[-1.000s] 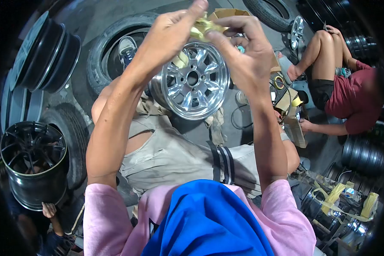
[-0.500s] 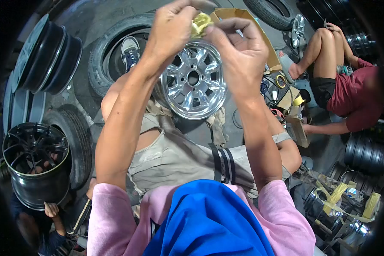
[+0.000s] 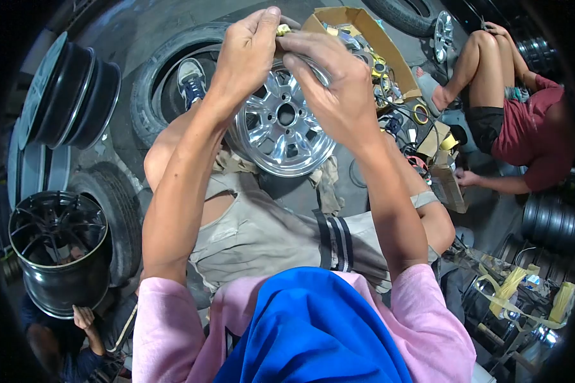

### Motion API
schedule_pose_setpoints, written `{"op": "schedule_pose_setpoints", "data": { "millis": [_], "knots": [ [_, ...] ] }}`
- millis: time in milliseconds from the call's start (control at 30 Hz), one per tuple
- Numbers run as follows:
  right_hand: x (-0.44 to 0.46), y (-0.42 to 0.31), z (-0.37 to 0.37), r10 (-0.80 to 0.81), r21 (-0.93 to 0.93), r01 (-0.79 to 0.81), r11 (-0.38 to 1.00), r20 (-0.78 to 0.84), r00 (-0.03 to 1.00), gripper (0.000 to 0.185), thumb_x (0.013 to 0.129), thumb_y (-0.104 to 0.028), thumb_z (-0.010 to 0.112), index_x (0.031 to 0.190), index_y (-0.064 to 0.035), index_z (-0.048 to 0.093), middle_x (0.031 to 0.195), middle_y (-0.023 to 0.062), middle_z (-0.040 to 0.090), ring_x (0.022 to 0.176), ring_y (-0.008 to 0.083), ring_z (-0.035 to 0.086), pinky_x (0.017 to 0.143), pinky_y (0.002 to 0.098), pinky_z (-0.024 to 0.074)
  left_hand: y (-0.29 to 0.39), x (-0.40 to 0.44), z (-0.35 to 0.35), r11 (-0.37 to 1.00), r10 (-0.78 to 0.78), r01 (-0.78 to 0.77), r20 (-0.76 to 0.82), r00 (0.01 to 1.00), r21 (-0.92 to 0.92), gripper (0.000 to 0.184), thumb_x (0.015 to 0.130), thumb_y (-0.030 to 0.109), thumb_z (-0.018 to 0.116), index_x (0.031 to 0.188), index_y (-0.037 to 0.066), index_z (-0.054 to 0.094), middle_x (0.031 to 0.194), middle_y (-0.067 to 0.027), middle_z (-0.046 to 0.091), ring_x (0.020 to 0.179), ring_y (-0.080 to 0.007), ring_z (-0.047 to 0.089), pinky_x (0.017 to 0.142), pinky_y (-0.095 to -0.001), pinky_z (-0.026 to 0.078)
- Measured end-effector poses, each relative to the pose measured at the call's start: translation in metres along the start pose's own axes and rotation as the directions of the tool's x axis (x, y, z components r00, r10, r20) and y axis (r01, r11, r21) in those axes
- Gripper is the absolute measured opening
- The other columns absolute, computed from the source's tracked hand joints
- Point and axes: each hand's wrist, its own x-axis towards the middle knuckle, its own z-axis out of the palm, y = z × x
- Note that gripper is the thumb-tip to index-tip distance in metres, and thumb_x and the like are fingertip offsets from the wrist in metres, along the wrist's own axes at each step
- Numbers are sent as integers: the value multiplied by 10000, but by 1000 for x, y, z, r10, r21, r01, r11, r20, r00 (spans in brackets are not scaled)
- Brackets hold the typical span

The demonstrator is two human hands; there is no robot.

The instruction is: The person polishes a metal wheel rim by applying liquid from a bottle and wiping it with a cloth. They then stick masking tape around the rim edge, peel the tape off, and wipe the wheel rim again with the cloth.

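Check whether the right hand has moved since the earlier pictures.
Yes: the right hand has shifted leftward across the view, now covering more of the silver wheel.

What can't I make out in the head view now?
In the head view:
Yellow piece: partly hidden by left hand and right hand.
Wheel: part behind right hand.
Box: some contents too small to identify.
Far tire: cut off by top edge.

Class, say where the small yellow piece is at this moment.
In the head view, the small yellow piece is near the top edge, about mid-width, between the left hand and right hand.
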Motion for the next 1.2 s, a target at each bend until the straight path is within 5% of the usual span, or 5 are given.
{"op": "schedule_pose_setpoints", "data": {
  "millis": [267,600,733,900,1200],
  "knots": [
    [-53,25,-46,370,133,-350,927,-185,910,152,934,2,673,1072,6,738,1001,83,682,884,148,670,821,296,538,28,7,-21,910,83,60,-321,943,411,443,1038,383,648,703,98,593,680,92,412,647,-23,340,534,-257,239],
    [-273,169,-82,862,-392,-771,501,156,481,251,893,-180,724,1059,6,755,1090,207,745,942,274,740,843,388,565,-9,37,-176,473,567,-220,-103,818,853,326,960,125,535,1223,91,724,1048,-37,644,924,-102,577,778,-264,492],
    [-313,185,-53,862,-565,-652,506,297,412,337,875,-191,721,1149,4,722,1250,260,677,1142,374,666,956,437,531,-46,47,-231,696,138,32,-178,974,718,367,937,121,471,1194,56,725,1077,-186,662,1015,-265,628,936,-376,478],
    [-306,196,-28,850,-663,-555,503,262,457,425,860,-174,728,1238,7,657,1340,271,584,1312,449,531,1065,481,473,-152,28,-286,354,-141,502,-485,863,789,680,985,568,505,1312,-11,649,1270,-334,656,1284,-453,590,1062,-467,445],
    [-293,221,1,861,-783,-424,455,265,435,455,772,-107,794,1208,-44,681,1330,176,544,1201,427,551,1045,491,495,-195,-14,-330,186,-508,696,-539,672,694,340,831,325,723,1046,74,801,1008,-183,776,1054,-284,741,921,-450,553]
  ]
}}
